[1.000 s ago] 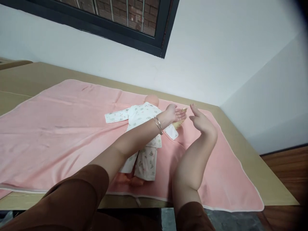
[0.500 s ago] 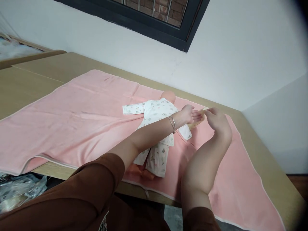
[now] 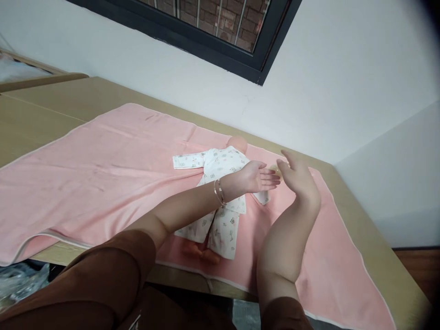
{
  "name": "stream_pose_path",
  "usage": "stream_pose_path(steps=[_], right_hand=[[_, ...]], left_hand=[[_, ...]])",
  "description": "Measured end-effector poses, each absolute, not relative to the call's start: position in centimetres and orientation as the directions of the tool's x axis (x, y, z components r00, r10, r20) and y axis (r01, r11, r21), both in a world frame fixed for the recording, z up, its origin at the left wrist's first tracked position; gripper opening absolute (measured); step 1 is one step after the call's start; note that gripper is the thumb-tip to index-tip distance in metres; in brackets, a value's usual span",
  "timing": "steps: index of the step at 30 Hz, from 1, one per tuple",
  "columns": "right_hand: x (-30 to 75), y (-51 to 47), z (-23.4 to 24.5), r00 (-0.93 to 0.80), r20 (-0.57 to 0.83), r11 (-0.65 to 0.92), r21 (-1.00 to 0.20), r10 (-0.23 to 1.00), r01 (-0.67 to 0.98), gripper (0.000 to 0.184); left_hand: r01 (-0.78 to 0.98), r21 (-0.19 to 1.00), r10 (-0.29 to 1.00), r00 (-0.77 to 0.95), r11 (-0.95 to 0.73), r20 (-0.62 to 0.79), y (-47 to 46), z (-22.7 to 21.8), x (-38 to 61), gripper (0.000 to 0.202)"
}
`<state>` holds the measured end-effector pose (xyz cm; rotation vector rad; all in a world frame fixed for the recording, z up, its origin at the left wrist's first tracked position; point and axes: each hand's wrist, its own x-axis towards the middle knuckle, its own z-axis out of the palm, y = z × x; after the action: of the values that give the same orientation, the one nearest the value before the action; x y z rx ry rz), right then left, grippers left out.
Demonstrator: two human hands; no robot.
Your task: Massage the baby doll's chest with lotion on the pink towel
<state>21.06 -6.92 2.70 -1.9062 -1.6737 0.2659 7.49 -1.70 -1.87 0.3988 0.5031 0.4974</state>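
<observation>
A baby doll [image 3: 220,192] in white printed pyjamas lies on its back on a pink blanket [image 3: 103,160], head toward the wall. My left hand [image 3: 256,177], with bracelets on the wrist, reaches across the doll's chest with fingers stretched out flat over the doll's far arm. My right hand [image 3: 297,178] hovers just to the right, fingers straight and apart, holding nothing. A small yellowish bit, perhaps the doll's hand [image 3: 275,169], shows between my two hands. The doll's bare feet [image 3: 201,252] stick out near the blanket's front edge.
The blanket covers a tan table [image 3: 364,238] set against a white wall under a dark-framed window [image 3: 220,32]. Crumpled plastic [image 3: 20,279] lies below the table's left front edge. Wooden floor [image 3: 415,266] shows at the right.
My right hand was curled at the doll's hand beside my left fingers; now it is lifted with fingers straight. My left hand has stayed over the doll's far arm. The view has shifted slightly.
</observation>
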Motion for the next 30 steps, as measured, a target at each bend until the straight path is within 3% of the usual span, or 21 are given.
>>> stream_pose_path(steps=[5, 13, 19, 24, 30], right_hand=[[16.5, -7.8, 3.4, -0.062, 0.249, 0.164, -0.415, 0.967, 0.895, 0.061], [12.6, -7.8, 2.4, -0.128, 0.547, 0.28, -0.204, 0.827, 0.938, 0.072], [8.6, -10.2, 2.4, -0.208, 0.612, 0.309, -0.062, 0.763, 0.949, 0.08], [5.1, -13.3, 1.8, -0.391, 0.57, 0.46, 0.024, 0.723, 0.887, 0.093], [3.3, -14.7, 1.3, -0.588, 0.534, 0.639, 0.112, 0.607, 0.761, 0.093]], left_hand=[[-0.41, 0.583, 0.586, 0.798, 0.701, -0.144, -3.5, 0.3, 2.1, 0.04], [-0.501, 0.544, 0.551, 0.83, 0.673, 0.083, -4.3, 3.7, -3.7, 0.067], [-0.511, 0.522, 0.52, 0.842, 0.682, 0.144, -5.7, 5.1, -6.5, 0.069], [-0.581, 0.539, 0.602, 0.782, 0.61, 0.161, -6.4, 5.8, -8.2, 0.067], [-0.604, 0.585, 0.648, 0.743, 0.541, 0.169, -6.7, 5.5, -7.3, 0.063]])
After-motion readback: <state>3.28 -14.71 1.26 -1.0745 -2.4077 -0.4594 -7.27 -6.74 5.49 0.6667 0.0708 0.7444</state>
